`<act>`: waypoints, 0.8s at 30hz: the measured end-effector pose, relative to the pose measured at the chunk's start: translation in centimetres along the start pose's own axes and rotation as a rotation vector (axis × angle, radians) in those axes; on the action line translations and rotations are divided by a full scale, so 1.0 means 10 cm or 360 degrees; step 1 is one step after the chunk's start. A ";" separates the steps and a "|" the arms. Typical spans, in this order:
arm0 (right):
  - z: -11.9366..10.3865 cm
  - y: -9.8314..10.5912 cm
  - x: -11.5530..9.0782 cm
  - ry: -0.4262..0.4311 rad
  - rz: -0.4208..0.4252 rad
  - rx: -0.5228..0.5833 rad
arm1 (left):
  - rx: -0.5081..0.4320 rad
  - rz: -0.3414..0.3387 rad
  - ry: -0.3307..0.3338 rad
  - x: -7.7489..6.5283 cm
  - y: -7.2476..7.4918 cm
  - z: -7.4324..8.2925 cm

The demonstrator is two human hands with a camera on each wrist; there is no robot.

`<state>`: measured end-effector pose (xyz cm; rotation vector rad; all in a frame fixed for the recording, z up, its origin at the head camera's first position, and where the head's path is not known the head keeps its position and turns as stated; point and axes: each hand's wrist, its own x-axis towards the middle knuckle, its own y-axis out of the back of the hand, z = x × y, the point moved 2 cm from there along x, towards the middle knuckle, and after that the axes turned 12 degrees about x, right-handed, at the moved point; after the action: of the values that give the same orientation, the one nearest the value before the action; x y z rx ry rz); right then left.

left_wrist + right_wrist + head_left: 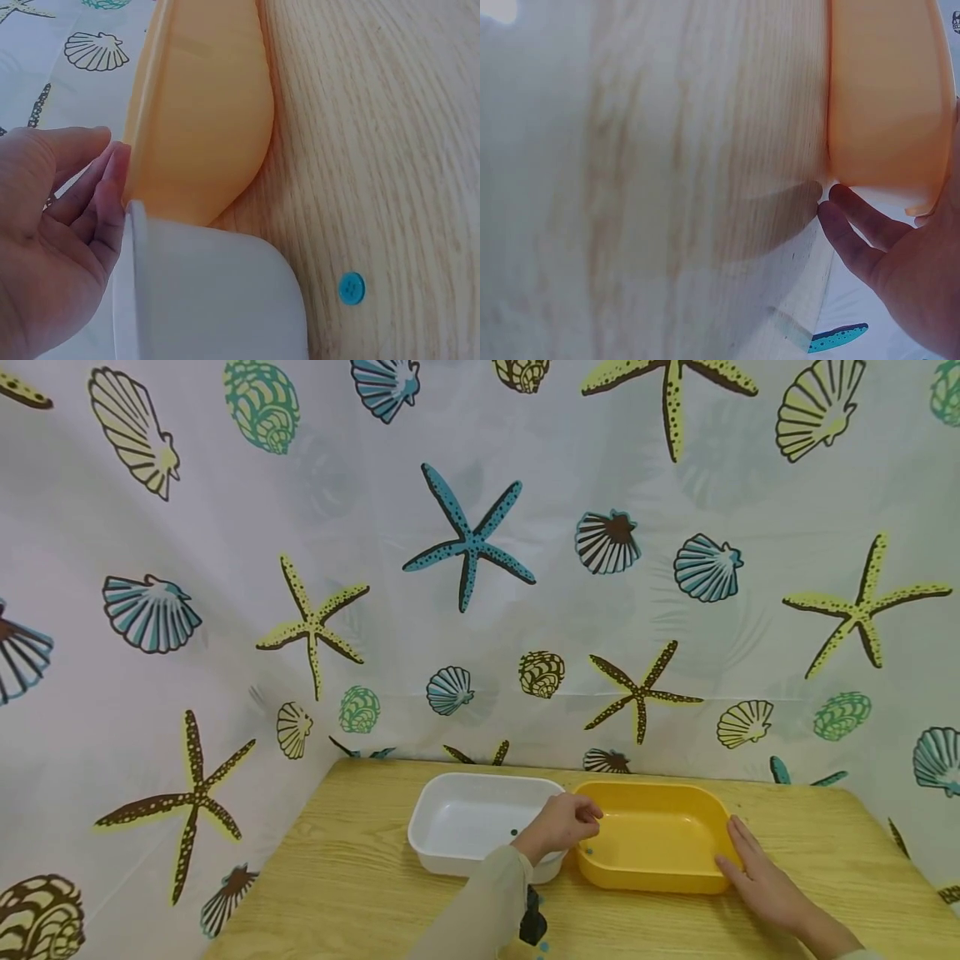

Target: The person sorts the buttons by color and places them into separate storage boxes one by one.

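1. Fingers (111, 184) of the left hand (558, 823) are loosely bent, the thumb tip close to the fingertips; we cannot tell whether they pinch anything small.
2. We find this hand over the neighbouring ends of the white tray (437, 862) and the yellow tray (637, 882).
3. The right hand (767, 887) is open wide, fingers extended and thumb apart, resting against the outside of the yellow tray's right end.
4. We see a small green button (588, 851) at the left end of the yellow tray, below the left hand, and a dark button (514, 832) inside the white tray, beside the left wrist.
5. On the worktop (337, 868), in front of the trays, we spot a blue button (352, 288), shown clearly by the left wrist view.
6. Behind the worktop we see a pale cloth (510, 643) printed with shells and starfish.
7. A black device (533, 920) sits at the left sleeve (480, 906).
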<state>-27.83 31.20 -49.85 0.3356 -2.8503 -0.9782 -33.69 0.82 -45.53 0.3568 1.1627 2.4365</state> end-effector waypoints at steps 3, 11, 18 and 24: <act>0.00 0.00 0.00 0.0000 -0.0001 -0.0006 | -0.0018 -0.0027 -0.0045 -0.05 0.05 0.01; 0.01 -0.02 0.01 -0.0016 -0.0013 -0.0002 | 0.0070 -0.0175 -0.0149 -0.26 0.21 0.04; 0.00 -0.02 0.00 -0.0010 -0.0007 -0.0006 | 0.0144 -0.0330 -0.0236 -0.49 0.31 0.02; -0.02 -0.02 -0.01 0.0003 -0.0004 -0.0011 | 0.0181 -0.0496 -0.0315 -0.69 0.33 -0.03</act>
<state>-27.68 30.97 -49.83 0.3392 -2.8451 -0.9873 -28.60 -4.48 -43.42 0.4070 1.1753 2.0254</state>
